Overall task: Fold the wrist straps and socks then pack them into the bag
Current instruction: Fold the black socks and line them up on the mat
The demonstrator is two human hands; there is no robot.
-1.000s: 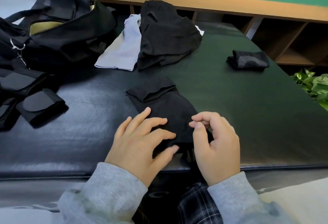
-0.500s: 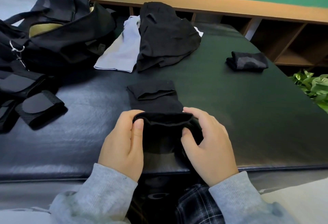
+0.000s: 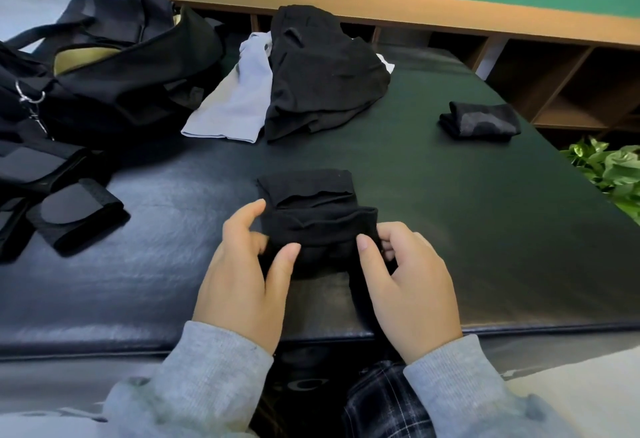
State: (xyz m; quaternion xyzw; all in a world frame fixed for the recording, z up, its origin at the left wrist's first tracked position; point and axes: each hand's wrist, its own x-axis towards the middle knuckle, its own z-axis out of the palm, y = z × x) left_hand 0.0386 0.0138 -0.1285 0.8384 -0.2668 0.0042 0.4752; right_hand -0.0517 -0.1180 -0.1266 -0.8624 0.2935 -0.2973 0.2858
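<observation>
right now both hands work on one black sock [image 3: 318,226] lying on the dark table [image 3: 450,229], just inside its near edge. the left hand [image 3: 242,281] pinches the sock's left end, thumb on top of the folded layer and fingers curled at the side. the right hand [image 3: 405,285] pinches the right end the same way, thumb pressed on the fabric and fingers tucked under the fold. the near part of the sock is doubled over toward twelve o'clock, leaving the far cuff flat on the table. at ten o'clock sits the open black bag [image 3: 114,66], with wrist straps [image 3: 76,219] lying in front of it at nine o'clock. at twelve o'clock a black garment [image 3: 322,80] overlaps a pale grey sock [image 3: 235,105]. at two o'clock rests a folded dark sock [image 3: 481,122], well apart from the hands.
</observation>
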